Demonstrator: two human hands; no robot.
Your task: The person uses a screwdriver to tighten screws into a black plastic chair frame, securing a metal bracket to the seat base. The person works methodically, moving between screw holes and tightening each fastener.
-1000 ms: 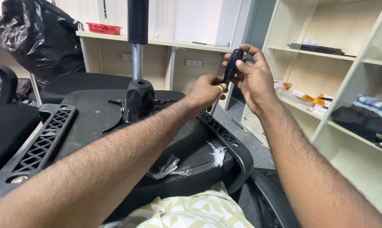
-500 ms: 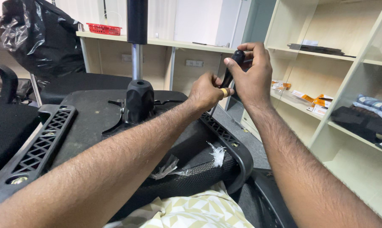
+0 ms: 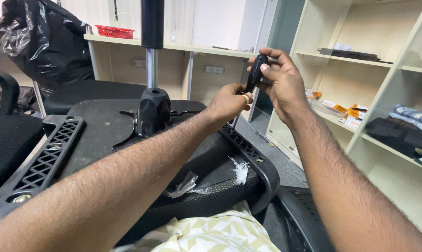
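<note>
Standing nearly upright above the far right corner of an upturned office chair seat [image 3: 103,121], a small black tool handle [image 3: 256,72] is the thing both hands are busy with: it is dark, rounded at the top and slim, tilted slightly with its top to the right. The right hand [image 3: 283,86] wraps its upper part, thumb pressed against the top and fingers curled closed behind it, so much of the handle is covered. The left hand [image 3: 229,100] pinches the lower end with closed fingertips, and a small yellowish piece [image 3: 246,98] shows there, too small to identify; whether it is part of the tool or a separate part cannot be told. Any shaft or tip below the handle is hidden by the left fingers. Left of the hands, on the seat's black underside, a black plastic cone [image 3: 154,109] surrounds a chrome gas-lift column [image 3: 151,67] whose top is cut off by the frame's edge. Slotted black arm brackets [image 3: 45,156] run along the seat's near left side and another along its right edge [image 3: 248,151], with scraps of clear plastic wrap [image 3: 187,184] on the mesh. Beyond the seat stand light wooden shelves [image 3: 360,93] to the right, holding dark and packaged items too blurred to name.
</note>
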